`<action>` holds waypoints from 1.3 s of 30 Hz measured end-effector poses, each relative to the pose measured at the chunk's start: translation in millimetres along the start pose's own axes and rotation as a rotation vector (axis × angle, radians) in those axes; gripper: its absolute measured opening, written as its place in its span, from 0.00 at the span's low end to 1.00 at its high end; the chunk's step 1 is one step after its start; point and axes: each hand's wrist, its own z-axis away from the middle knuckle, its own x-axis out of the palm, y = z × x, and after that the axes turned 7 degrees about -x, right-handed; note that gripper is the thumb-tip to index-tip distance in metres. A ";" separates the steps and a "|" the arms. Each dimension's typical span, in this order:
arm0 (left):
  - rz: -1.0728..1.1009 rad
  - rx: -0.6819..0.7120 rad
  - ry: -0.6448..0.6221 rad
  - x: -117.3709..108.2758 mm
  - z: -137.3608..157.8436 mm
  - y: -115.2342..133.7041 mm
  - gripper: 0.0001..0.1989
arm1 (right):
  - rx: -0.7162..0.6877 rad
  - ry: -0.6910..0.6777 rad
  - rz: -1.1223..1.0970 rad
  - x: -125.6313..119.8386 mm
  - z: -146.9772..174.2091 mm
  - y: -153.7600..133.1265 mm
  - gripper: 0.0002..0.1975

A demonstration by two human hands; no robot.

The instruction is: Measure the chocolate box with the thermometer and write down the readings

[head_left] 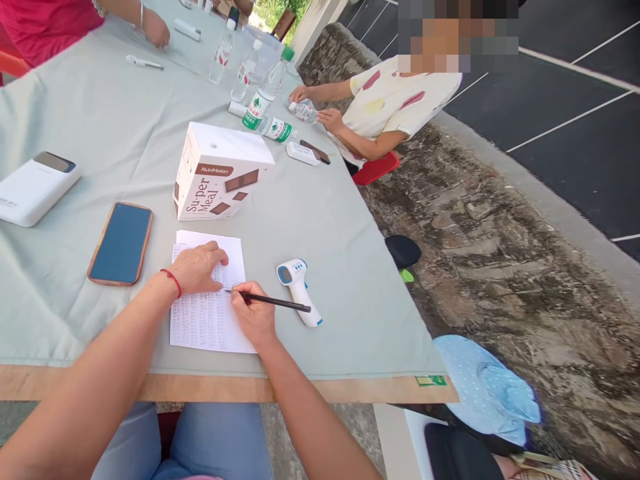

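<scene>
A written sheet of paper lies on the cloth-covered table in front of me, its lines full of small handwriting. My right hand grips a black pen, whose tip meets the sheet near its middle. Flat on the upper part of the paper rests my left hand, fingers apart, a red cord on the wrist. Just right of the sheet is a white and blue infrared thermometer. A smartphone in a brown case lies to the left, and a white Su-per Meal box stands beyond the paper.
A white power bank is at the far left. Several water bottles stand or lie at the back. One person sits at the right holding a bottle; another person's hand rests at the back left. A blue hat is beyond the table's right corner.
</scene>
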 end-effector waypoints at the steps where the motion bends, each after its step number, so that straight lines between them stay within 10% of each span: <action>1: -0.001 -0.001 -0.001 -0.1 -0.1 0.0 0.20 | 0.004 0.000 -0.003 0.0 0.1 -0.2 0.04; 39: -0.002 -0.015 -0.008 -1.8 0.2 2.1 0.20 | -0.012 0.047 0.025 0.2 -1.7 -2.4 0.04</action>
